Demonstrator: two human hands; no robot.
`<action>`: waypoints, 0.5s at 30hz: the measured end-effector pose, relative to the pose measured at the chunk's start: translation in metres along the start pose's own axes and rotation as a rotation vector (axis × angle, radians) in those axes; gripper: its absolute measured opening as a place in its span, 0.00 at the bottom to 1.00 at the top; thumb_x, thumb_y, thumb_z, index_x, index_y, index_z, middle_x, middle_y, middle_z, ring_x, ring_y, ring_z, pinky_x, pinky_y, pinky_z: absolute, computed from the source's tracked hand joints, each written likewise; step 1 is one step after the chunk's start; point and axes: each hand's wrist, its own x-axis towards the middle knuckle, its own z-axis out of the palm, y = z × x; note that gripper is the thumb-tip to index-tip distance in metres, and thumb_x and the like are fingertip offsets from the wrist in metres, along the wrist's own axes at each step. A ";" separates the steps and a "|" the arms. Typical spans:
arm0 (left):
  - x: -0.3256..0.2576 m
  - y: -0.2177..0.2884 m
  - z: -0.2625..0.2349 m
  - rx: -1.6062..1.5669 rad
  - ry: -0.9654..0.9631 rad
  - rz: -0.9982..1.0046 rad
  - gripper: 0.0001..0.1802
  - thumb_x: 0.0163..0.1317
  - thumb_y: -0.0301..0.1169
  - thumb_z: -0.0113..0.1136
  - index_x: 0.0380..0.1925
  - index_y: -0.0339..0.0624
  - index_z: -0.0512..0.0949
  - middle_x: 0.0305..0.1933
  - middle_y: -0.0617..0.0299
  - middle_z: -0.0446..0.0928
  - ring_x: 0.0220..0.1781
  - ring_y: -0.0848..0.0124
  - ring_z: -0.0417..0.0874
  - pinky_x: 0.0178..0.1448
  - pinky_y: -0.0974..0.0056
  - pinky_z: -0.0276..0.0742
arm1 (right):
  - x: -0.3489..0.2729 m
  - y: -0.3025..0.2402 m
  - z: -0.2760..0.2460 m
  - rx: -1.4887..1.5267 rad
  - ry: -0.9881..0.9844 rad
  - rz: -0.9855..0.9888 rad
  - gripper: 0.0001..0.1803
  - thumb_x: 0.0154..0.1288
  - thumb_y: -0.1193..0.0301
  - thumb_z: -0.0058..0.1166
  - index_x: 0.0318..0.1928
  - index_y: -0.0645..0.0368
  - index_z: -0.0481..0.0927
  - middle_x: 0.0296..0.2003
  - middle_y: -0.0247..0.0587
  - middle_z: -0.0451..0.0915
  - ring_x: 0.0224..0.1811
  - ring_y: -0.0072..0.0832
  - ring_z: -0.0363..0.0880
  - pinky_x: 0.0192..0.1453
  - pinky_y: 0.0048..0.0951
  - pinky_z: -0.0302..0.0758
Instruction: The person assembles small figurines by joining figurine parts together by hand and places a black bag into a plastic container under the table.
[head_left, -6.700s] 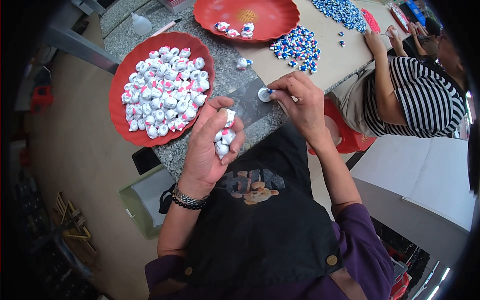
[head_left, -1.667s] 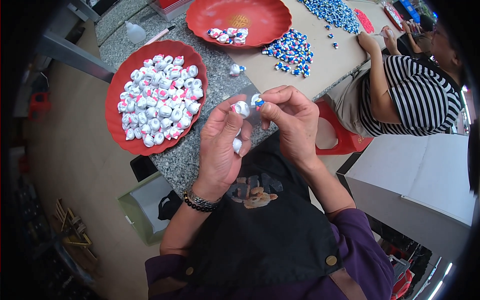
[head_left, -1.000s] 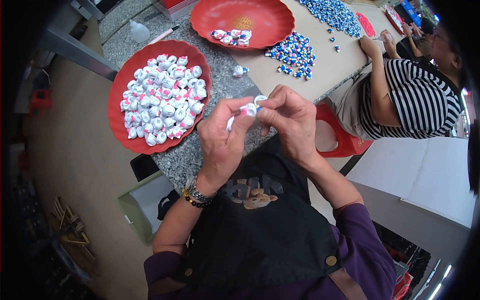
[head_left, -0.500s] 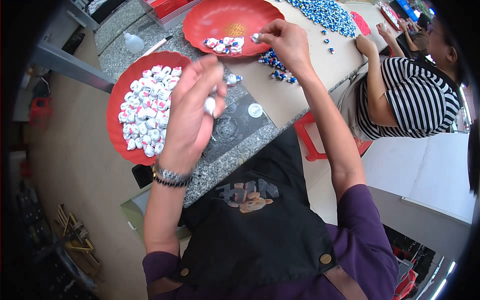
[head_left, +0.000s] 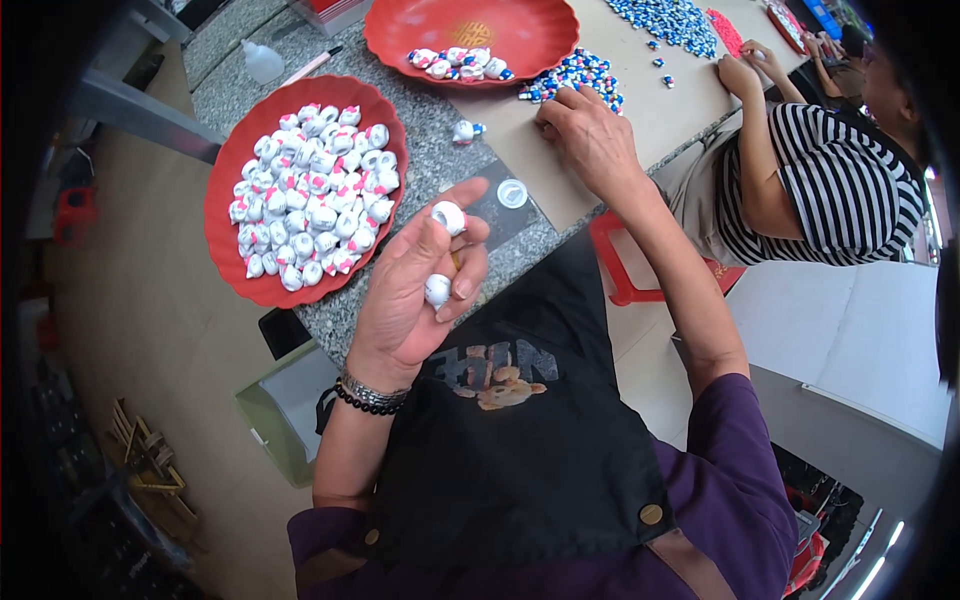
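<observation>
My left hand [head_left: 415,275] is raised palm up over the near edge of the counter. Thumb and fingers grip one white figurine head [head_left: 449,217] with a hole facing up, and a second white head [head_left: 437,290] rests lower against the curled fingers. My right hand [head_left: 592,140] is palm down, fingers bent, at the near side of a pile of small blue-and-white figurine bodies [head_left: 570,78]; whatever is under its fingertips is hidden. On the counter between the hands lies a single white-headed figure with a blue body [head_left: 467,131].
A red scalloped plate [head_left: 222,205] heaped with white heads stands at left. Another red plate [head_left: 530,30] holds several joined figures. A white squeeze bottle [head_left: 264,62], a pen [head_left: 310,65] and a small round clear cap [head_left: 512,193] lie about. A person in stripes [head_left: 840,180] sits at right.
My right hand has moved from the far red plate, where it pinched a figure, to the blue pile. My left hand has come lower and turned, showing two white heads.
</observation>
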 end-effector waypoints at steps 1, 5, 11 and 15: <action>-0.001 -0.001 0.000 -0.012 -0.007 -0.006 0.31 0.73 0.39 0.53 0.68 0.33 0.60 0.46 0.57 0.79 0.28 0.77 0.72 0.20 0.77 0.63 | 0.000 -0.002 0.002 -0.038 0.001 -0.015 0.09 0.59 0.71 0.60 0.41 0.55 0.81 0.37 0.36 0.77 0.46 0.36 0.78 0.42 0.39 0.78; -0.005 -0.005 0.006 -0.017 0.035 -0.005 0.26 0.74 0.39 0.52 0.65 0.37 0.64 0.39 0.60 0.78 0.24 0.78 0.71 0.16 0.77 0.59 | 0.000 -0.013 -0.012 0.370 0.166 -0.009 0.10 0.59 0.77 0.61 0.41 0.60 0.79 0.37 0.36 0.77 0.40 0.29 0.79 0.39 0.30 0.78; 0.000 -0.012 0.018 0.221 0.193 -0.023 0.16 0.74 0.39 0.51 0.53 0.40 0.69 0.32 0.60 0.74 0.17 0.78 0.70 0.13 0.78 0.56 | -0.036 -0.061 -0.058 1.221 0.022 0.007 0.12 0.55 0.83 0.67 0.38 0.64 0.77 0.36 0.36 0.78 0.37 0.19 0.78 0.38 0.22 0.77; 0.001 -0.017 0.023 0.393 0.174 -0.020 0.13 0.74 0.39 0.53 0.49 0.42 0.70 0.30 0.64 0.73 0.16 0.81 0.70 0.14 0.80 0.56 | -0.040 -0.074 -0.070 1.095 0.053 -0.120 0.15 0.49 0.82 0.71 0.33 0.62 0.76 0.36 0.38 0.78 0.37 0.21 0.79 0.41 0.22 0.78</action>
